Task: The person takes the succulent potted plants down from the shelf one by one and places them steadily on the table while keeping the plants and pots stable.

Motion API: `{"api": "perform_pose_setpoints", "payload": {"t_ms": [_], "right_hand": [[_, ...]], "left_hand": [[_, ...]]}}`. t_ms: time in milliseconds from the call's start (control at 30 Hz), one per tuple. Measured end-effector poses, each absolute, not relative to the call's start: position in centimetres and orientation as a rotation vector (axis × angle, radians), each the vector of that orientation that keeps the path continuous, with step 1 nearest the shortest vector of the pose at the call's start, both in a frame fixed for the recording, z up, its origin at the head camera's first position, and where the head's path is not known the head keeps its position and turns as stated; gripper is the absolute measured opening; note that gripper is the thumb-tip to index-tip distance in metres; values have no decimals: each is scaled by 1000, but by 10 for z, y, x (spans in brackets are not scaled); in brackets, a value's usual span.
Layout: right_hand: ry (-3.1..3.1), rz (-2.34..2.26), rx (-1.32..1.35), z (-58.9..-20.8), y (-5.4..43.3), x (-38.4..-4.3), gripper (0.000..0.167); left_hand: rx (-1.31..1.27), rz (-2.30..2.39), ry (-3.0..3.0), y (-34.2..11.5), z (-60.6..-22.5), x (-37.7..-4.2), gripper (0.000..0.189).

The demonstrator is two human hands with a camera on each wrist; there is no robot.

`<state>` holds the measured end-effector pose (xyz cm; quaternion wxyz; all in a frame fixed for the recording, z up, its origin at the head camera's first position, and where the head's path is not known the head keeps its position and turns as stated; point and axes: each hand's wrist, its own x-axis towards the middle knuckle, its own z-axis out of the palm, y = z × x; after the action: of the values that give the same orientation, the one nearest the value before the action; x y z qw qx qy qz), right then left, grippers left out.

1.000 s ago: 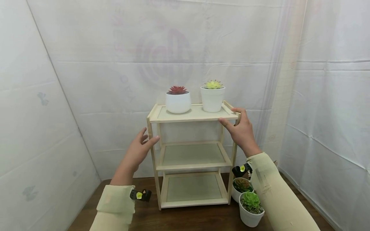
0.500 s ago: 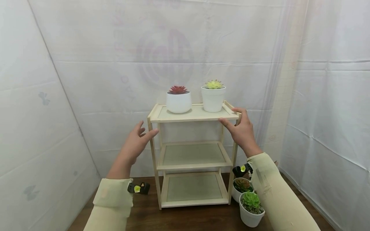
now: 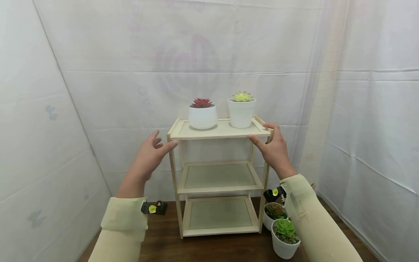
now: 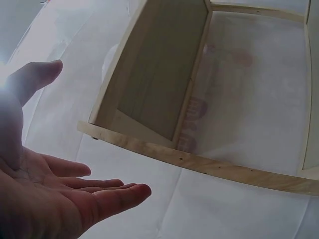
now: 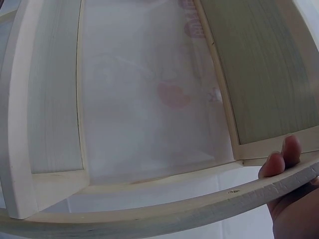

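Note:
A three-tier wooden shelf (image 3: 222,190) stands upright in the head view. My right hand (image 3: 274,151) grips its top right corner, thumb at the front edge of the top tier. In the right wrist view, fingertips (image 5: 290,149) curl over the shelf's side post. My left hand (image 3: 148,156) is beside the upper left corner, fingers spread and holding nothing. The left wrist view shows its palm (image 4: 37,199) apart from the wooden post (image 4: 214,167). On the top tier sit a red succulent in a rounded white pot (image 3: 203,117) and a yellow-green succulent in a taller white pot (image 3: 241,113).
To the shelf's lower right, a green succulent in a white pot (image 3: 285,247) stands on the dark wooden table (image 3: 209,251). Behind it is another potted succulent (image 3: 275,215), partly hidden. White sheeting (image 3: 114,91) hangs at the back and sides.
My left hand has risen and drifted left, alongside the shelf's upper left corner. The right hand keeps its hold, and the shelf and pots stay in place.

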<state>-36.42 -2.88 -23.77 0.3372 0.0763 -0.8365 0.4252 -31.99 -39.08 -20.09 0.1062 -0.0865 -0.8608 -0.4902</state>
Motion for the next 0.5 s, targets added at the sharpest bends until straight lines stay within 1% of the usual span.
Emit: {"api": "perform_pose_setpoints", "payload": {"t_ms": [500], "right_hand": [[-2189,1114,205,-237,-29,-362,80]], "left_hand": [[-274,-1396,-2515,-391,-182,-317,104]]}}
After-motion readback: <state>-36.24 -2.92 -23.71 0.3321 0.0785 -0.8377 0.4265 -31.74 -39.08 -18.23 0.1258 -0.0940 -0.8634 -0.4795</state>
